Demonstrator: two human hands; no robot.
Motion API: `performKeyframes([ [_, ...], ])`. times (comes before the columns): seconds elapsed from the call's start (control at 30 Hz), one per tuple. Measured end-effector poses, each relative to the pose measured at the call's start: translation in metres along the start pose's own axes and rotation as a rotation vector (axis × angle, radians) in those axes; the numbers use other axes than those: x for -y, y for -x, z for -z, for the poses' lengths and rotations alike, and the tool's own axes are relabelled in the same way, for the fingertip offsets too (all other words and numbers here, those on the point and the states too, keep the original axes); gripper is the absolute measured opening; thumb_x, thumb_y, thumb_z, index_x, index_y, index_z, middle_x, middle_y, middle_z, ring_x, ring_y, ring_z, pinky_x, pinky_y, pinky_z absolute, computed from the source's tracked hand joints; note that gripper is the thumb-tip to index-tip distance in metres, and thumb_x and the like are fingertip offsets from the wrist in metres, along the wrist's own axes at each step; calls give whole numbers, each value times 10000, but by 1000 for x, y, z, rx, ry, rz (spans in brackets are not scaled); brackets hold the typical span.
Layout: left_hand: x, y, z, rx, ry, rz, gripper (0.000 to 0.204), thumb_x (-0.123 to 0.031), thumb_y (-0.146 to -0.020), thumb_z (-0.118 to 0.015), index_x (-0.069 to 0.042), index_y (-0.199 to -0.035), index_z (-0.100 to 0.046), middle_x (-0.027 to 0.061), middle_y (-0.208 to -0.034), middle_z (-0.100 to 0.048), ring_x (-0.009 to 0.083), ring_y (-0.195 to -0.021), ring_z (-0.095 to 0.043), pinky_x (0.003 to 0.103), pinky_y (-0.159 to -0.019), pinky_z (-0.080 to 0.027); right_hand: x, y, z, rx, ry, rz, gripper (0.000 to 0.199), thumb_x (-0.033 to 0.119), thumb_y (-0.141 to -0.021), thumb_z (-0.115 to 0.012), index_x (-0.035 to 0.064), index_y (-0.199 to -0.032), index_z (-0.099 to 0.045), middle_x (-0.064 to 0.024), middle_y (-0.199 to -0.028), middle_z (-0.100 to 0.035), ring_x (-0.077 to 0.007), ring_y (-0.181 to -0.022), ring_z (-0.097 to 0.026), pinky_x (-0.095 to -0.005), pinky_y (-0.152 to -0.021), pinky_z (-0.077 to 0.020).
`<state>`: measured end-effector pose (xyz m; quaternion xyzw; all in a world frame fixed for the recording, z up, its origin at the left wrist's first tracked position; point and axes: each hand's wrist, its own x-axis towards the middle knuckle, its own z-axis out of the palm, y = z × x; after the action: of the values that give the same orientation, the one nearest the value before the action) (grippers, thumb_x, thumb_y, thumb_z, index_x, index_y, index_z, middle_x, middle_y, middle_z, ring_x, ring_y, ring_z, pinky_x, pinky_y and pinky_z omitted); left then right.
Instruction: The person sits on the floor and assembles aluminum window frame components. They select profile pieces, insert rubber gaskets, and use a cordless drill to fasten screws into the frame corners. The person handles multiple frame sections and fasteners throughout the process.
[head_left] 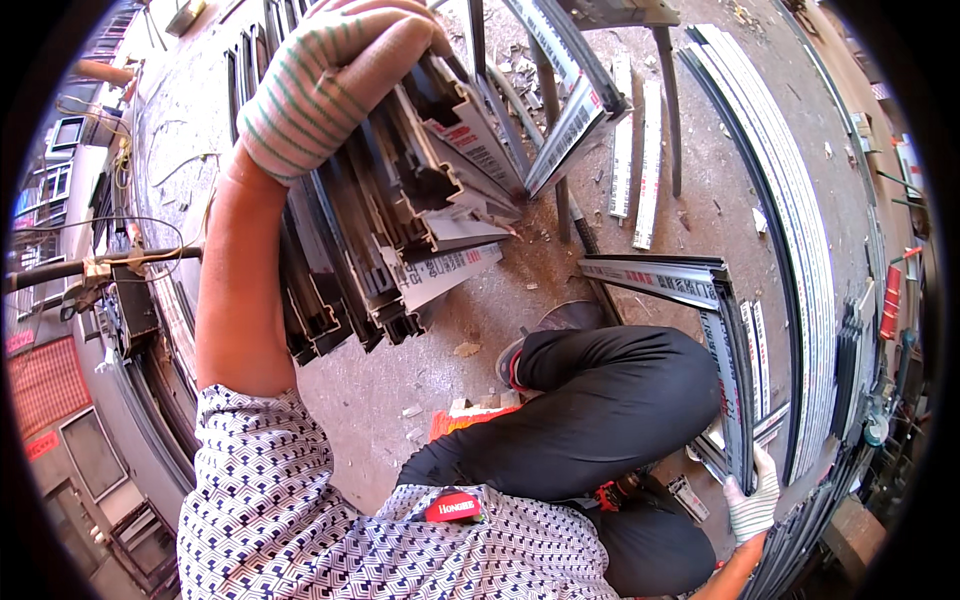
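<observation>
My left hand (325,85), in a white glove with green stripes, reaches up to a thick stack of cut metal profiles (365,215). Its fingers curl over the upper end of one profile. The cut ends face me, and printed white film covers some sides. At the lower right my right hand (755,498), gloved alike, grips the lower corner of an angled metal frame (728,350). That frame is dark with film-covered faces, and it stands beside my bent knee. Another angled frame (580,110) rises above it, just right of the stack.
Long film-wrapped profiles (790,200) lie along the floor at the right. Two short white strips (648,165) lie near a thin metal leg (668,110). Scraps litter the floor. A dark bar (100,262) juts in at the left. An orange item (470,420) sits beside my leg.
</observation>
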<state>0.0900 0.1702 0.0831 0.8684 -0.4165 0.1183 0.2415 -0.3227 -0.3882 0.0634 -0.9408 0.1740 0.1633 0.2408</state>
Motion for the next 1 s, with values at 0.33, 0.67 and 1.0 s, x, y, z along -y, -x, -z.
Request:
performKeyframes([
  [0.33, -1, -2, -7, -96, 55, 0, 237, -166, -1013, -568, -11, -939, -732, 107, -1006, -713, 251, -1056, -646, 385, -1011, -450, 96, -79, 39, -80, -131, 222, 844, 625, -929, -630, -32, -1445, -510, -183, -1318, -618, -278, -1265, -583, -407, -1105, -418],
  [0.67, -7, -1, -9, -89, 39, 98, 239, -184, -989, -561, -76, -899, -755, 43, -946, -738, 238, -1079, -671, 490, -1176, -322, 295, -233, 8, 62, -72, 488, 779, 538, -921, -674, 26, -1478, -488, -243, -1325, -632, -325, -1242, -633, -428, -1085, -478],
  [1.0, -7, -2, -6, -49, 19, 46, 303, -220, -1044, -510, -47, -940, -736, 60, -983, -717, 249, -1063, -640, 443, -1109, -372, 387, -309, -69, 71, 178, 411, 675, 511, -913, -624, -35, -1307, -599, -326, -1196, -668, -431, -1141, -659, -453, -993, -519],
])
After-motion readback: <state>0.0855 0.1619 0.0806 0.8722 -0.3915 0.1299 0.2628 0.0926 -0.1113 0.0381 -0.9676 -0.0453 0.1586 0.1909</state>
